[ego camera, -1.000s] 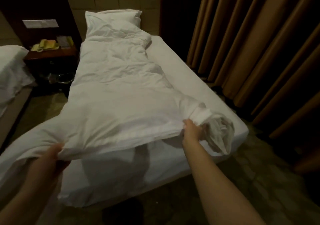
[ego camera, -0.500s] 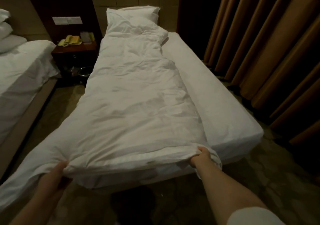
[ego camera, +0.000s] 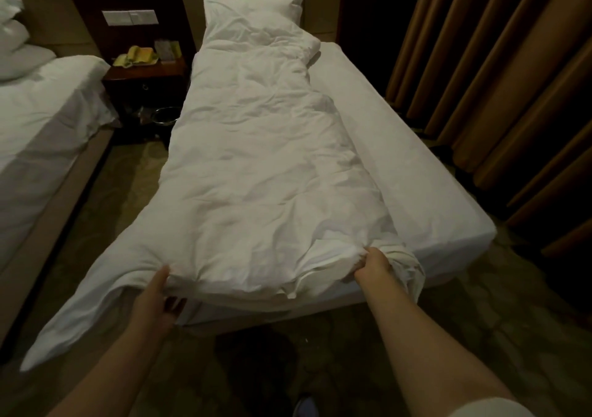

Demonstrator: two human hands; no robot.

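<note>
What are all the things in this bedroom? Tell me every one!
duvet: one, white, rumpled, along the bed's left side, spilling off the near left corner.
bed: one, white sheet, middle of the room.
pillow: one, white, at the bed's head.
second bed: one, white bedding, far left.
stacked pillows: at least two, white, on the second bed.
nightstand: one, dark wood, between the beds.
yellow thing: one, on the nightstand; too dim to name.
wall panel: one, white, above the nightstand.
curtains: brown, along the right.
left hand: one, grips the duvet's near edge.
right hand: one, grips the duvet's bunched near right corner.
</note>
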